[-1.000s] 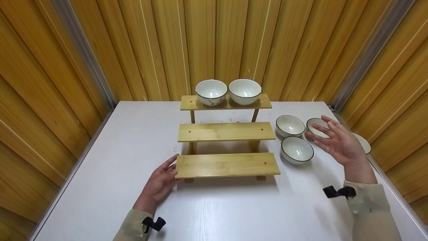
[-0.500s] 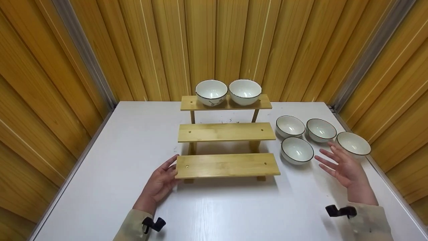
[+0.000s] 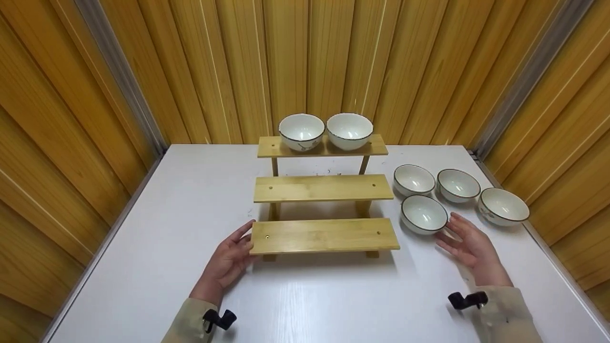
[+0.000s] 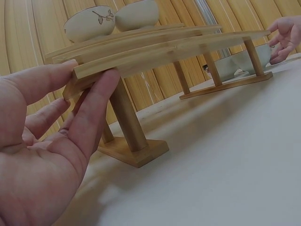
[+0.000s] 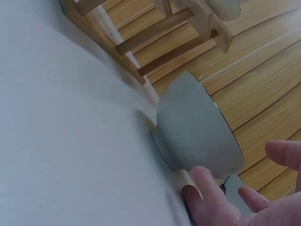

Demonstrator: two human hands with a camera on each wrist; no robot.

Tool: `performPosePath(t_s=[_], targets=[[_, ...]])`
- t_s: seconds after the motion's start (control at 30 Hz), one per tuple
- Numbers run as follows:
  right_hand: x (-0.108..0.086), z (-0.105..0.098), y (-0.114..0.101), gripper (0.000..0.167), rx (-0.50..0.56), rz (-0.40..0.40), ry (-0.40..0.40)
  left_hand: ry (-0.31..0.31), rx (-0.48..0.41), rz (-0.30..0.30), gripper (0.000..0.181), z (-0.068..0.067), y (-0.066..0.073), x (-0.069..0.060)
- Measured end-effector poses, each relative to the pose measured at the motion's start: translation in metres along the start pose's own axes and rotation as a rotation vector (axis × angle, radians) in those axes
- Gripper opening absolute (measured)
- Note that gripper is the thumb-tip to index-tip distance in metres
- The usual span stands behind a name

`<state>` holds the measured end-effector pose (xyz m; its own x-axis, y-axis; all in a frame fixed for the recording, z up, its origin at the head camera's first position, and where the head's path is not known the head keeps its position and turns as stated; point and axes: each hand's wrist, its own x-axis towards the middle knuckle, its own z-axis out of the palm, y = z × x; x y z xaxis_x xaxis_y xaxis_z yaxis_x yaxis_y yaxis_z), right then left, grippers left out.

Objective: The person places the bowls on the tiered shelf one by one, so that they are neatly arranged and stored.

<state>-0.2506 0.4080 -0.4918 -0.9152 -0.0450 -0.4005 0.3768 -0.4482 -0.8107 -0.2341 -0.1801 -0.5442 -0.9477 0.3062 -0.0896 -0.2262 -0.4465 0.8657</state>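
Note:
A three-step wooden stand is in the middle of the white table. My left hand grips the left end of its lowest board, with digits at the board's edge and under it in the left wrist view. Two white bowls with dark rims, a left one and a right one, sit upright on the top step. My right hand is just right of the nearest table bowl, fingers loosely spread. In the right wrist view a fingertip lies against or very close to that bowl's lower side.
Three more bowls stand upright behind and right of the nearest one: a back left bowl, a middle bowl and a right bowl by the table's right edge. Wood-patterned walls enclose the table's back and sides.
My right hand has come back from above the rear bowls, then moved left and down beside the nearest bowl. My left hand, the stand and the bowls keep their places.

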Motion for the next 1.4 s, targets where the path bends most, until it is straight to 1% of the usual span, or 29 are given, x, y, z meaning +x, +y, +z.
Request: performPosePath(t_s=[0.03, 0.1, 0.17, 0.23, 0.27, 0.43, 0.47, 0.53, 0.67, 0.77, 0.97, 1.17, 1.27, 1.4], targets=[[0.002, 0.001, 0.001, 0.041, 0.006, 0.004, 0.003, -0.008, -0.002, 0.003, 0.069, 0.0, 0.0, 0.0], [0.005, 0.003, 0.003, 0.046, 0.012, 0.01, 0.012, -0.023, -0.006, 0.007, 0.069, -0.001, 0.0, 0.0], [0.007, 0.006, 0.005, 0.049, 0.004, 0.012, 0.02, -0.031, -0.016, 0.009, 0.069, -0.002, 0.0, -0.001], [0.01, 0.009, 0.006, 0.048, -0.017, 0.006, 0.019, -0.028, -0.03, 0.008, 0.069, -0.001, 0.0, -0.001], [0.011, 0.01, 0.006, 0.051, -0.026, 0.003, 0.019, -0.029, -0.033, 0.008, 0.069, -0.001, 0.0, -0.001], [0.015, 0.015, 0.008, 0.082, -0.093, -0.01, 0.013, -0.027, -0.032, 0.007, 0.069, -0.001, 0.001, -0.001], [0.016, 0.016, 0.008, 0.086, -0.107, -0.017, 0.016, -0.026, -0.027, 0.008, 0.069, -0.001, 0.001, -0.001], [0.017, 0.017, 0.009, 0.088, -0.132, -0.035, 0.015, -0.024, -0.02, 0.009, 0.069, -0.001, 0.001, -0.001], [0.02, 0.018, 0.01, 0.085, -0.166, -0.088, 0.024, -0.022, -0.012, 0.009, 0.07, 0.0, 0.002, -0.001], [0.021, 0.019, 0.01, 0.082, -0.191, -0.106, 0.039, -0.024, -0.007, 0.009, 0.07, -0.001, 0.002, 0.0], [0.021, 0.019, 0.008, 0.084, -0.218, -0.103, 0.067, -0.032, 0.002, 0.019, 0.07, -0.001, 0.0, 0.0], [0.018, 0.018, 0.003, 0.083, -0.192, -0.1, 0.078, -0.02, 0.009, 0.019, 0.068, -0.001, -0.001, 0.0], [0.014, 0.018, -0.002, 0.078, -0.178, -0.108, 0.084, -0.014, -0.005, 0.014, 0.068, 0.0, 0.0, -0.001], [0.007, 0.021, -0.015, 0.068, -0.211, -0.116, 0.08, -0.006, 0.0, 0.009, 0.068, 0.001, 0.001, -0.001]])
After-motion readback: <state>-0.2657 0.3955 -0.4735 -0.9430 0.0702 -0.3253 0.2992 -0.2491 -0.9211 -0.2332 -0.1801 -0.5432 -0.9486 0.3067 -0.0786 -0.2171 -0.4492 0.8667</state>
